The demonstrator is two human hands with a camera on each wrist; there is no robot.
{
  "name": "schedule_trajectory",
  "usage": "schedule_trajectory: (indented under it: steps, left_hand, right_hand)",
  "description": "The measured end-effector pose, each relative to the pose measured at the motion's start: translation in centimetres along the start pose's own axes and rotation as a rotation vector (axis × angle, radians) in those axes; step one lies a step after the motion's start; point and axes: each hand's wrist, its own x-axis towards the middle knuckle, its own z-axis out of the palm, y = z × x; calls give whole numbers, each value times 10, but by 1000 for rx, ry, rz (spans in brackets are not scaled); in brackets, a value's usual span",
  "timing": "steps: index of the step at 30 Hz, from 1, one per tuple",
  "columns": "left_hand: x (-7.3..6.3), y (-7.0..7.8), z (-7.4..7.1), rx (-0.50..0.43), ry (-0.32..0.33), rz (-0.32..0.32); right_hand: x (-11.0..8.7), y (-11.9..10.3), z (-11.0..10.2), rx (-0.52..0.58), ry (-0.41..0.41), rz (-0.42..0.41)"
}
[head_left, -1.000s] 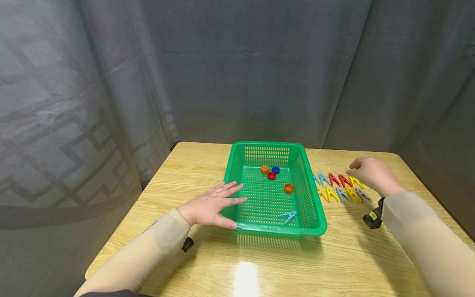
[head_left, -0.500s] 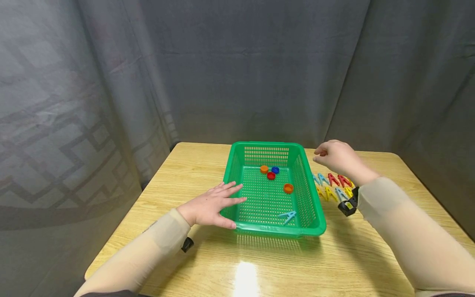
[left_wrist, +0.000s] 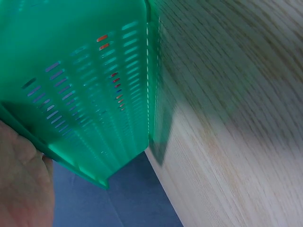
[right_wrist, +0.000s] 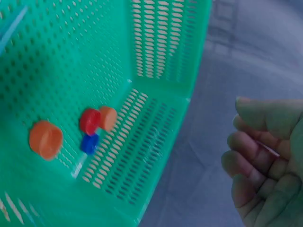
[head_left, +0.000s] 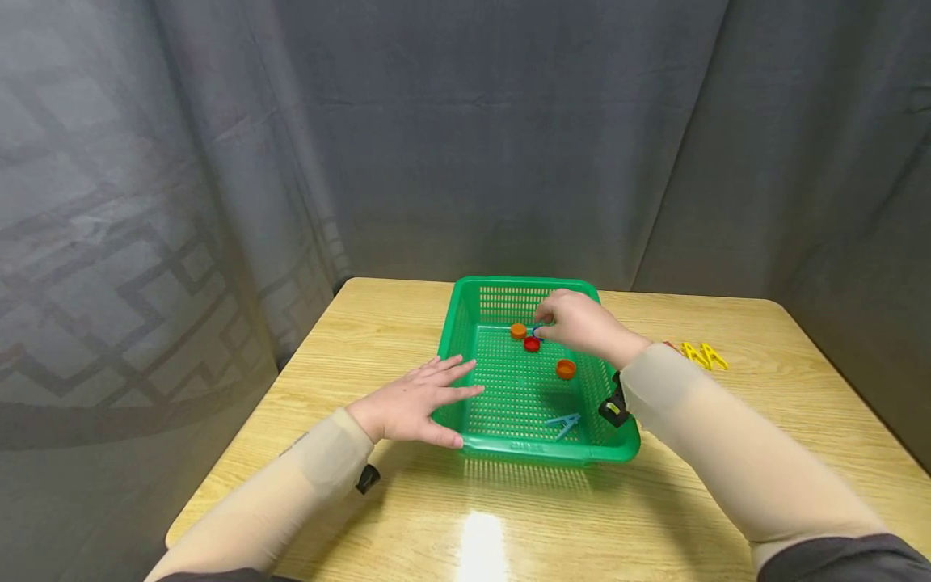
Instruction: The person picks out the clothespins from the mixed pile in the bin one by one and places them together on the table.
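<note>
My left hand [head_left: 418,402], fingers spread, rests at the near left rim of a green plastic basket [head_left: 545,449]. My right hand [head_left: 582,325] is above the basket's far right part; the right wrist view shows its fingers [right_wrist: 246,156] loosely bent with nothing between them. Under it on the basket floor are a blue bottle cap [right_wrist: 89,144], a red cap [head_left: 532,344] and an orange cap [head_left: 518,331]. A second orange cap [head_left: 566,369] lies nearer. Close to the basket's front wall sits a light blue clothespin [head_left: 564,423].
Yellow clothespins [head_left: 704,356] lie on the wooden table [head_left: 378,323] right of the basket; my right forearm hides others. A grey curtain [head_left: 480,162] hangs behind the table. The basket's slotted side wall [left_wrist: 90,94] fills much of the left wrist view.
My right hand has moved left from above the clothespins, over the basket's right rim, to above the caps. One more yellow clothespin shows at the right end of the far row. My left hand stays put.
</note>
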Motion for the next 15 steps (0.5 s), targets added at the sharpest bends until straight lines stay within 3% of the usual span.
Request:
schedule_trajectory:
  steps: [7,15]
  left_hand:
    - [1,1,0,-2,6,2]
    - [1,2,0,-26,18,23]
  right_hand:
    - [10,-5,31,10,-147,-37]
    - [14,-4,59,23,-412,54]
